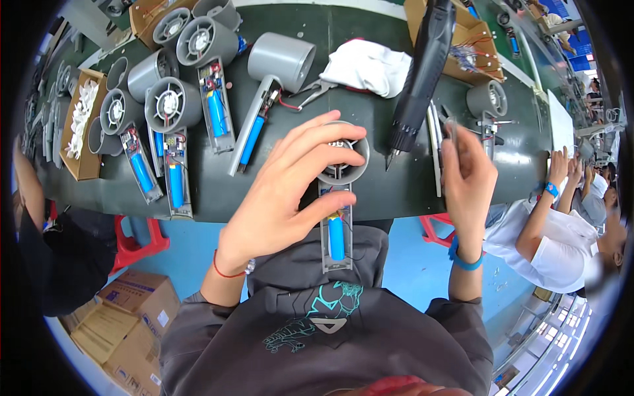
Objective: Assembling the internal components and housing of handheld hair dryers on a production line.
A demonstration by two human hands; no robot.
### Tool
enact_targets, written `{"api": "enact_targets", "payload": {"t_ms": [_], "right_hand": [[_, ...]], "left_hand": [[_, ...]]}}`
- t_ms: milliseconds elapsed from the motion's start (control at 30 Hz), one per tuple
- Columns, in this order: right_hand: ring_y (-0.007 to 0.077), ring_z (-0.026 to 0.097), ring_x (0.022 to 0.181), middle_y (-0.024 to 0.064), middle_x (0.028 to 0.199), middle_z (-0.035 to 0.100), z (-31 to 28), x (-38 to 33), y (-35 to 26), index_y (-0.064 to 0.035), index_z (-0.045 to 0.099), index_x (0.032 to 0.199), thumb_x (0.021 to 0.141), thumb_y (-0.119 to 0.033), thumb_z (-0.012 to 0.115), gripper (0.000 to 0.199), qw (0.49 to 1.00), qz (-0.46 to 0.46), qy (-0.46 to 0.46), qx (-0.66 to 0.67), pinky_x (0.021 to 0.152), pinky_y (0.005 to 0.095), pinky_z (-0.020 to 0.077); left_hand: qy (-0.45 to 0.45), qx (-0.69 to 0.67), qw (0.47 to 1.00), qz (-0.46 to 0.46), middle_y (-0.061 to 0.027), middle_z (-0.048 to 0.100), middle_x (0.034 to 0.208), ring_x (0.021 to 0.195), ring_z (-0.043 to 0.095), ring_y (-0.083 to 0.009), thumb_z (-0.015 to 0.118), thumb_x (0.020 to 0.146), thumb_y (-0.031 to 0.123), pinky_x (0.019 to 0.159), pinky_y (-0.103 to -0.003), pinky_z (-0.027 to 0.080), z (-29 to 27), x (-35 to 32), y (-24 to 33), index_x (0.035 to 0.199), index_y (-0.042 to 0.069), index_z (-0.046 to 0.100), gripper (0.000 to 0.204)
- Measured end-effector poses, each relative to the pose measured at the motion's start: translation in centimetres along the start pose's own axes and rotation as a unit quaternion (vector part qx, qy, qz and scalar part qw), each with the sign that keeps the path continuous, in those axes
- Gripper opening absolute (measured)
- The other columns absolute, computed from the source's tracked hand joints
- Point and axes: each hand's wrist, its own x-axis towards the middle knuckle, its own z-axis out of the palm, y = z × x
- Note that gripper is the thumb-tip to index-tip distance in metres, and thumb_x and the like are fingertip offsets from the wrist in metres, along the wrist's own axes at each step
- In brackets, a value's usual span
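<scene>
**Fan gripped at the table edge**

The left hand [284,198] wraps a grey handheld fan [338,198] at the near edge of the dark green table [396,191]. Its fingers [323,142] are spread and clamped over the round fan head, thumb pressed on the open handle, where a blue battery [337,237] shows below the hand. The right hand [467,175] is raised beside a hanging black electric screwdriver [419,79], fingertips pinched together; whether they hold something cannot be told. More open fans [175,125] lie at the left.

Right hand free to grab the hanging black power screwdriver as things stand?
Probably yes. The right hand sits just right of the black screwdriver with nothing between them, though its fingers seem to pinch something small. The left hand holds the grey fan unit.
</scene>
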Motion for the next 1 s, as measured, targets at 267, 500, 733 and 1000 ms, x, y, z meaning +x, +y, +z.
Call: {"api": "enact_targets", "payload": {"t_ms": [267, 500, 733, 1000], "right_hand": [[0.0334, 0.057, 0.098, 0.0160, 0.110, 0.059, 0.4, 1.9, -2.8, -0.0008, 0.058, 0.116, 0.087, -0.011, 0.062, 0.031, 0.977, -0.162, 0.071, -0.121, 0.085, 0.0387, 0.0444], [0.0242, 0.055, 0.093, 0.0087, 0.102, 0.057, 1.3, -1.6, -7.4, -0.0067, 0.064, 0.102, 0.071, -0.006, 0.075, 0.033, 0.974, -0.220, 0.043, -0.029, 0.078, 0.0340, 0.0444], [0.0162, 0.057, 0.075, 0.0075, 0.093, 0.055, 4.8, -2.6, -6.1, -0.0051, 0.065, 0.097, 0.071, 0.004, 0.074, 0.029, 0.963, -0.129, -0.086, 0.221, 0.065, 0.0265, 0.0458], [0.0141, 0.062, 0.087, 0.0080, 0.097, 0.056, 5.0, -2.0, -5.9, 0.0026, 0.063, 0.096, 0.080, 0.010, 0.063, 0.018, 0.912, -0.017, -0.159, 0.377, 0.075, 0.0244, 0.0534]], "left_hand": [[0.007, -0.057, 0.998, 0.028, -0.0143, 0.040, 0.142, 0.138, 0.026, -0.0385, 0.058, 0.075, -0.010, 0.109, -0.047, 0.028, 0.6, 0.4, -0.4, 0.117, 0.006, 0.057, 0.044], [0.108, -0.068, 0.992, 0.008, -0.0187, 0.035, 0.146, 0.135, 0.035, -0.0350, 0.058, 0.075, -0.013, 0.107, -0.039, 0.032, 1.6, -0.2, -0.6, 0.121, 0.007, 0.054, 0.051], [0.062, -0.072, 0.996, 0.002, -0.0166, 0.036, 0.146, 0.133, 0.039, -0.0331, 0.059, 0.075, -0.012, 0.102, -0.037, 0.038, 0.1, 0.1, -0.7, 0.116, 0.006, 0.058, 0.044], [0.040, -0.065, 0.997, 0.003, -0.0172, 0.032, 0.147, 0.133, 0.037, -0.0341, 0.060, 0.074, -0.013, 0.103, -0.038, 0.037, -0.1, -0.1, -0.6, 0.122, 0.007, 0.054, 0.052]]}}
